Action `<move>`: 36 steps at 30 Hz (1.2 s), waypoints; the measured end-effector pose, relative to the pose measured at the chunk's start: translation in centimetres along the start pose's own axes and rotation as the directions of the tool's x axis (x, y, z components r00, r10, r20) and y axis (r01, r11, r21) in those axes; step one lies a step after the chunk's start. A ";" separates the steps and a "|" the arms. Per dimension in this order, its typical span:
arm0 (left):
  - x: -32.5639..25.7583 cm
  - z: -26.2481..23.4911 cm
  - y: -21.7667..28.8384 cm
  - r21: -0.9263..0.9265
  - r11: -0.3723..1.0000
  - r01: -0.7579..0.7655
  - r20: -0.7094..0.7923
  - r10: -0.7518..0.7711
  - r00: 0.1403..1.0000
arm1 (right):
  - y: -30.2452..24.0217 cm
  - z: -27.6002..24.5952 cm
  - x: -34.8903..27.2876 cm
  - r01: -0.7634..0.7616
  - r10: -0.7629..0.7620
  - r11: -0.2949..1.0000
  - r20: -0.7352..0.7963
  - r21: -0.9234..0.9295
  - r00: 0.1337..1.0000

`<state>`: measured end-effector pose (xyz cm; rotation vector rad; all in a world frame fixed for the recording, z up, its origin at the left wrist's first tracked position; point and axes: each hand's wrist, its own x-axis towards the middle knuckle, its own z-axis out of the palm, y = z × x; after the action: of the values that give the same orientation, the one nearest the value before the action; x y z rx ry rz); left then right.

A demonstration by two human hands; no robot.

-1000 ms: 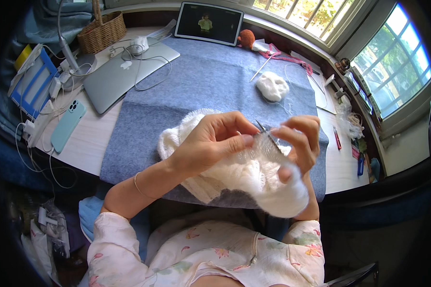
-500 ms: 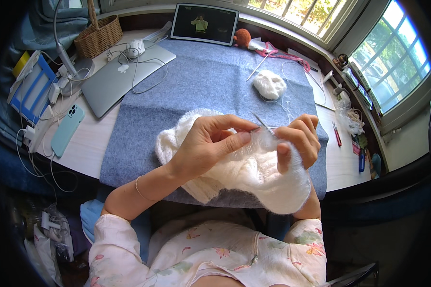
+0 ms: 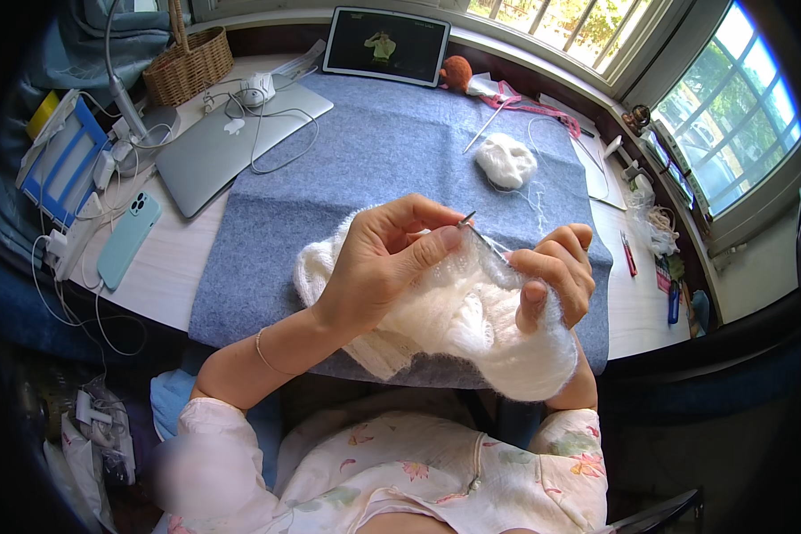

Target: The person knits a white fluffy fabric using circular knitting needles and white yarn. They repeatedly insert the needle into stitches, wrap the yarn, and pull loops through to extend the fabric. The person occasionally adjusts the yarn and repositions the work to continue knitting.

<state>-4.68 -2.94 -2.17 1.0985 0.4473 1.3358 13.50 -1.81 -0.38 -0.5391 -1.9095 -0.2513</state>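
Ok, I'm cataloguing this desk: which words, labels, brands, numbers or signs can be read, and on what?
No words or numbers are legible.
Silver laptop: a pale emblem on its lid, without readable lettering.
Tablet: a figure on its dark screen; any lettering is too small to read.
White knitting: no print visible.

The person wore a loose, cream-white top with sleeves ending around the elbows, its pale cloth scattered with pink-red blossoms, small petals and soft grey-green leaves. The right sleeve bore a red-pink flower beside a greenish patch; the left sleeve looked mostly plain, partly blurred. A narrow trim ran down the front to a small greenish fastening, and the neckline curved. A thin, light-coloured bracelet circled the left forearm. The left hand and right hand were bare.
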 end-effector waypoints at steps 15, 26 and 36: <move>-0.3 0.6 -0.6 0.093 0.996 0.006 0.055 -0.011 0.998 | -0.3 -0.7 -0.3 -0.023 0.027 0.985 0.020 -0.170 0.999; -0.3 -0.1 -1.2 0.141 0.990 0.021 0.154 -0.043 0.987 | 0.2 0.6 -0.2 -0.006 -0.003 0.995 0.087 0.101 0.996; -0.2 0.4 -0.2 0.025 1.000 0.016 -0.018 -0.016 1.000 | 0.1 0.0 -0.4 -0.016 0.015 0.997 0.006 0.073 1.000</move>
<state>-4.31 -3.21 -2.19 1.1021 0.4861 1.3301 13.67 -1.77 -0.76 -0.5057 -1.9110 -0.1695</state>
